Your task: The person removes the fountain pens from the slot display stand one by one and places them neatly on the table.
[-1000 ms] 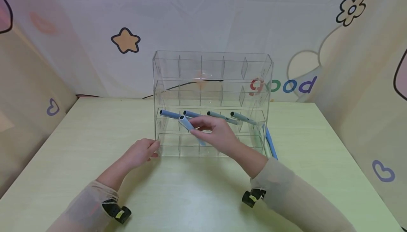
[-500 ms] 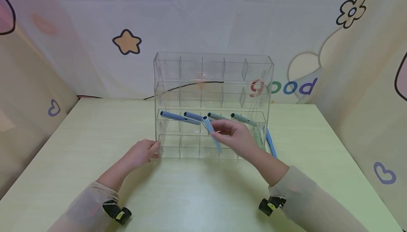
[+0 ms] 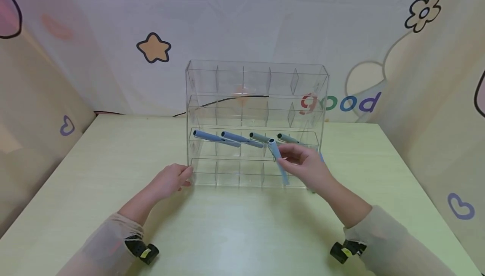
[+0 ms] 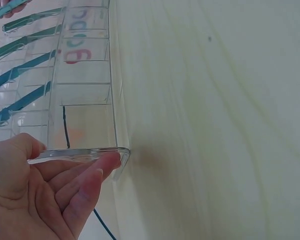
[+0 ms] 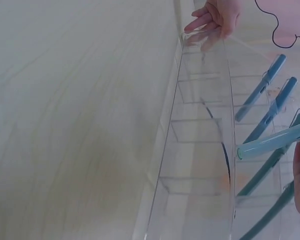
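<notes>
A clear acrylic rack (image 3: 227,173) with tiers of small compartments stands upright on the table. My left hand (image 3: 170,181) grips its left side panel near the bottom, thumb on one face and fingers on the other in the left wrist view. Between thumb and fingers, my right hand (image 3: 308,166) pinches a light blue pen (image 3: 281,164), tilted, in front of the rack's right half. One lower tier bears two blue pens, the left pen (image 3: 212,137) and its neighbour pen (image 3: 242,139). To their right lie two green pens, one green pen (image 3: 289,138) partly behind the right hand.
A sliver of a blue object (image 3: 321,157) shows by the rack's right side, mostly hidden by the right hand. Behind the table (image 3: 227,234) hangs a printed cloth (image 3: 242,23), with more cloth at both sides. Each wrist carries a small black camera (image 3: 142,249).
My right hand has moved right along the rack's front, carrying the light blue pen past the tier of pens. The left hand keeps its grip on the side panel.
</notes>
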The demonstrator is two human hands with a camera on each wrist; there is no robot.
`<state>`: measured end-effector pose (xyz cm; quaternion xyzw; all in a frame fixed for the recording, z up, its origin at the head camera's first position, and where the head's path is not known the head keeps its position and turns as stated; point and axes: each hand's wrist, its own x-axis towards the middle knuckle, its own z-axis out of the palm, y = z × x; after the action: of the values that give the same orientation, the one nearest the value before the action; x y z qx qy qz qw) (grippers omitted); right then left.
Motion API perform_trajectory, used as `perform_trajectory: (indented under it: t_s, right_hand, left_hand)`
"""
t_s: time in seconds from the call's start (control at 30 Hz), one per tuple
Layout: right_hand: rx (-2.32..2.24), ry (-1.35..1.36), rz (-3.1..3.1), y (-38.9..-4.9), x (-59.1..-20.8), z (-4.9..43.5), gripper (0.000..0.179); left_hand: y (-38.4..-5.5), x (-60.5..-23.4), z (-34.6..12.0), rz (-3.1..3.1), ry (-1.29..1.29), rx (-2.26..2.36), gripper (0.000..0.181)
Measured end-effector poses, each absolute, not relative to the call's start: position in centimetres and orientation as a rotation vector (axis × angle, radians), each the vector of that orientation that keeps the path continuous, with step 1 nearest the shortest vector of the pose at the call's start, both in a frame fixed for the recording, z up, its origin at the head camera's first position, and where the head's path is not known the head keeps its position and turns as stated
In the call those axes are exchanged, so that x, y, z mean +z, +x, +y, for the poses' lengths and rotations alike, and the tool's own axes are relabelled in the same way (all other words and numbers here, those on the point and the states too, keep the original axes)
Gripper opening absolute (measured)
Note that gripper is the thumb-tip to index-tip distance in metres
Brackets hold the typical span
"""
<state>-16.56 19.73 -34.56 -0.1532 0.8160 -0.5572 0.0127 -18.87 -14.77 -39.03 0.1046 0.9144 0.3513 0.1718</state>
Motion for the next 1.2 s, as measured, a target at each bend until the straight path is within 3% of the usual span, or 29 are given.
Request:
perform_trajectory:
  t_s: [1.2]
  right_hand:
    - [-1.559, 0.012, 2.797, -15.9, -36.3, 30.5, 0.04]
  left_hand:
    - [-19.3, -39.5, -14.8, 2.582, 0.28, 1.002, 0.042]
